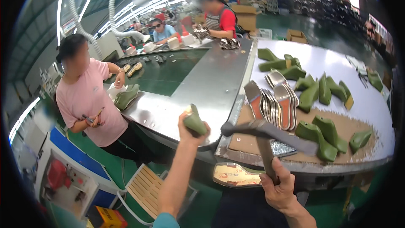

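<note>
My left hand (185, 133) is raised over the near edge of the metal tabletop, its fingers wrapped round a green shoe last (195, 120). In my right hand (279, 185) I grip the handle of a hammer (266, 156), whose dark head (274, 134) lies across the view above the fist. Just left of that fist, a second green last with a tan, printed insole (237, 175) on its sole faces up below the table edge. What supports it is hidden.
Several metal-and-orange sole plates (274, 103) stand stacked on brown cardboard (241, 144) at the right. More green lasts (318, 137) lie around them. A person in pink (90, 97) stands across at the left, near a slatted chair (144, 188). A conveyor belt (177, 69) runs behind.
</note>
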Available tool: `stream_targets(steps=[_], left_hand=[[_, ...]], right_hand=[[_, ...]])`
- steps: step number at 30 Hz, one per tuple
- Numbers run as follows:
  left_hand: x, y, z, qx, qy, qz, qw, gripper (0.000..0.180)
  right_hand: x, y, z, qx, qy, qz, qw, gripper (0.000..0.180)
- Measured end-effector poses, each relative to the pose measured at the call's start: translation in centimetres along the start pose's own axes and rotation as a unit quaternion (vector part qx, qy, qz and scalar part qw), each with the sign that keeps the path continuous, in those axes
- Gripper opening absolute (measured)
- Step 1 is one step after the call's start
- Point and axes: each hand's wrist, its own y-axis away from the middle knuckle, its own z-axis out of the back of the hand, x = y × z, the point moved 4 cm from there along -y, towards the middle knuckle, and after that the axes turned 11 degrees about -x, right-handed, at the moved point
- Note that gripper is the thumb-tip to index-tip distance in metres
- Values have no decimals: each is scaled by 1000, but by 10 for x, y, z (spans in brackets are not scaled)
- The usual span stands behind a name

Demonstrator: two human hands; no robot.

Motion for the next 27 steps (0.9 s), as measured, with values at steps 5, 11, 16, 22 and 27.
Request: stream_targets(steps=[5,11,16,22,27], left_hand=[[11,39,-15,7,44,36,998,28],[13,69,-11,27,-3,-5,1000,33],[-8,56,-9,6,35,-10,999,31],[-9,32,14,1,-77,-15,997,36],[-72,-28,53,-126,-302,-363,873,77]], right_hand=[[28,-30,-21,-102,-162,100,976,56],[-4,-36,-72,73,-1,-33,997,48],[15,-38,-26,-122,-128,68,982,70],[-19,-17,-97,22,-24,6,999,48],[-52,-50,-88,153,185,-68,968,53]])
